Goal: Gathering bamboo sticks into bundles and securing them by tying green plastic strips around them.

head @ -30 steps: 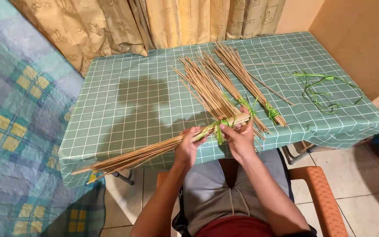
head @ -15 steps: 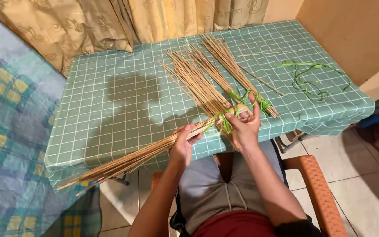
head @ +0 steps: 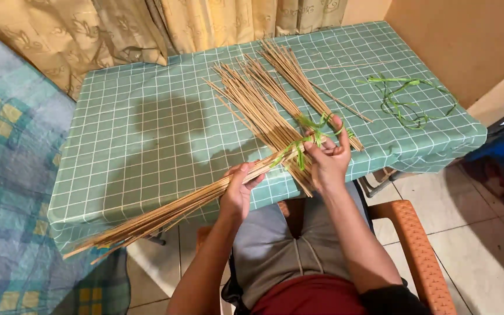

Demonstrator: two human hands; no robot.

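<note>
At table [head: 147, 146] front edge — left hand [head: 237, 189] clenched round stick bundle [head: 164, 213], right hand [head: 328, 154] pinching green strip [head: 313, 131]; bare cloth leftward.

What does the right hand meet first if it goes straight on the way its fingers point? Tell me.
Probably the green strip it is already fingering, then the fanned sticks lying on the table. The right hand points up and away across them; depth is unclear.
</note>
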